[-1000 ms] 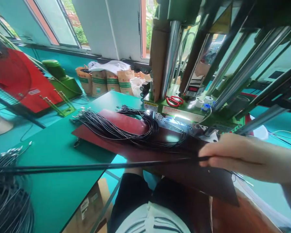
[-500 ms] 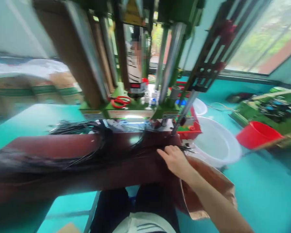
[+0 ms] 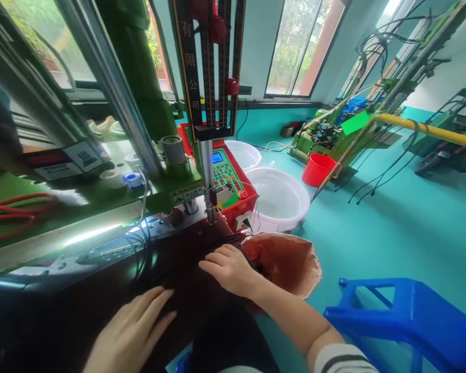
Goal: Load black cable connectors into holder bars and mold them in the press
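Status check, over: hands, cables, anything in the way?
Left hand open, over dark board. Right hand palm-down beside black cables, grip unclear. Possible obstruction: open paper bag, just right of that hand.

The view has swung right. The left hand [image 3: 135, 326], out of sight before, now shows over the dark worktop [image 3: 192, 298]. The right hand [image 3: 228, 267], which held cords stretched in mid-air a second ago, is now low beside the paper bag [image 3: 295, 259]. A blue stool [image 3: 407, 311] has appeared.
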Motion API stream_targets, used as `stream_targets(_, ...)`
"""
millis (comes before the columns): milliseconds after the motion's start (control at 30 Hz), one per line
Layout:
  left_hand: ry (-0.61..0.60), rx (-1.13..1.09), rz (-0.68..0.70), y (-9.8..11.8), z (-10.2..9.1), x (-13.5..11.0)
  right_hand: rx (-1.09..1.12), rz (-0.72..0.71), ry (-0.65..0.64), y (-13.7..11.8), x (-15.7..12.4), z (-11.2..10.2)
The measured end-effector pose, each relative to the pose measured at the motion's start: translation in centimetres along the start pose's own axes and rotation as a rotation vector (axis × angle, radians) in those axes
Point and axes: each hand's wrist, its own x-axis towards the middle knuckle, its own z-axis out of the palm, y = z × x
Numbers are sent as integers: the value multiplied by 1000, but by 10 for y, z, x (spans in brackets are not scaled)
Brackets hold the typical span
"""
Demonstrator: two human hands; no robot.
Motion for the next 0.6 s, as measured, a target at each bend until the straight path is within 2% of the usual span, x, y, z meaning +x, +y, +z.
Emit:
stream_targets(67,-29,70,98,2,22,13,11,4,29,7,-5,-4)
stream_targets(133,-48,148,134,3,33,20,0,21,48,13,-11,-6)
stream_targets(333,-151,316,-20,-1,28,28,-90,216,64,25,-19,5)
stream_targets(467,-379,314,17,-4,31,44,-23,256,62,18,-16,-3)
stream_targets(533,-515,273,54,-4,33,55,86,253,91,6,-16,-12)
stream_targets(600,-594,224,50,-3,34,65,281,267,118,-10,-17,-19)
